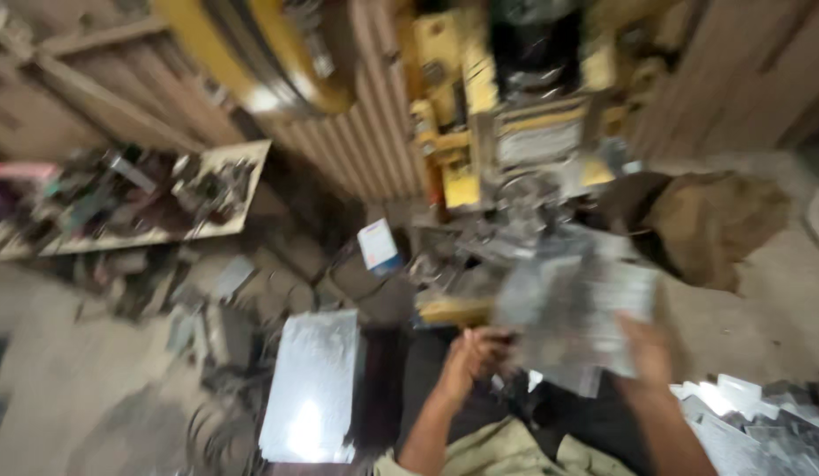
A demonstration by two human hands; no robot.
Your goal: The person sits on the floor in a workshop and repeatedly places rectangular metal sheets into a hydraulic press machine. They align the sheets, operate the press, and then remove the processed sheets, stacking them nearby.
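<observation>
The view is heavily blurred. My right hand (643,351) grips the right edge of a stack of thin grey metal sheets (573,304), held up in front of me. Below the sheets' left corner, my left hand (476,353) has its fingers curled; I cannot tell whether it touches the sheets or holds anything. Both forearms rise from the bottom of the frame, over my dark trousers.
A yellow press machine (506,106) stands ahead. A shiny metal sheet stack (312,388) lies on the floor at left, and cut metal pieces (753,423) pile at bottom right. A brown sack (714,225) sits at right, a cluttered wooden tray (127,198) at left.
</observation>
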